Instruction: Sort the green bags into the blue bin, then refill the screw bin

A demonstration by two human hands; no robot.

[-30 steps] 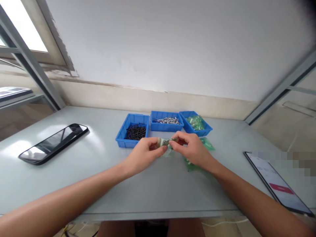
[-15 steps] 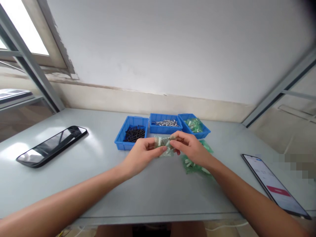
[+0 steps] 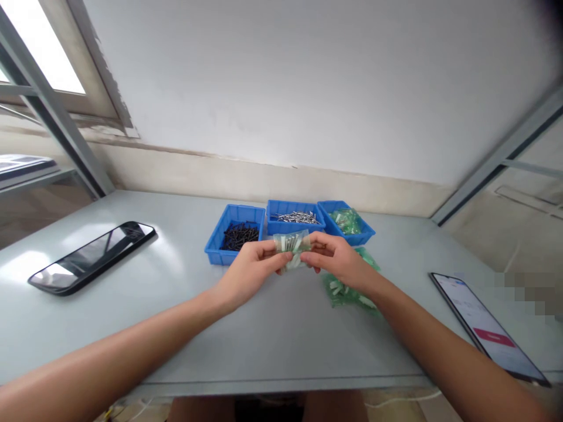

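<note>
A small clear plastic bag (image 3: 292, 241) with silvery screws and pale plugs in it is stretched between my two hands above the table. My left hand (image 3: 253, 264) pinches its left side between thumb and fingers. On the other side my right hand (image 3: 336, 258) grips the bag's right edge, thumb in front. Just beyond are a blue bin of black screws (image 3: 211, 246) and a blue bin of silvery screws (image 3: 288, 206). Green plastic bags with pale pieces (image 3: 341, 293) lie under and beside my right wrist, partly hidden by it.
A third blue bin (image 3: 363, 237) at the back right contains green bags. A dark glossy device (image 3: 92, 258) lies on the table (image 3: 264, 346) at left, and a phone with a lit screen (image 3: 479, 328) at right. A wall (image 3: 281, 105) rises behind; metal posts stand at both sides.
The bag has been turned and raised slightly, so it faces me flatter and its screws stand more upright. Both hands still hold it; my right fingers have shifted toward its edge.
</note>
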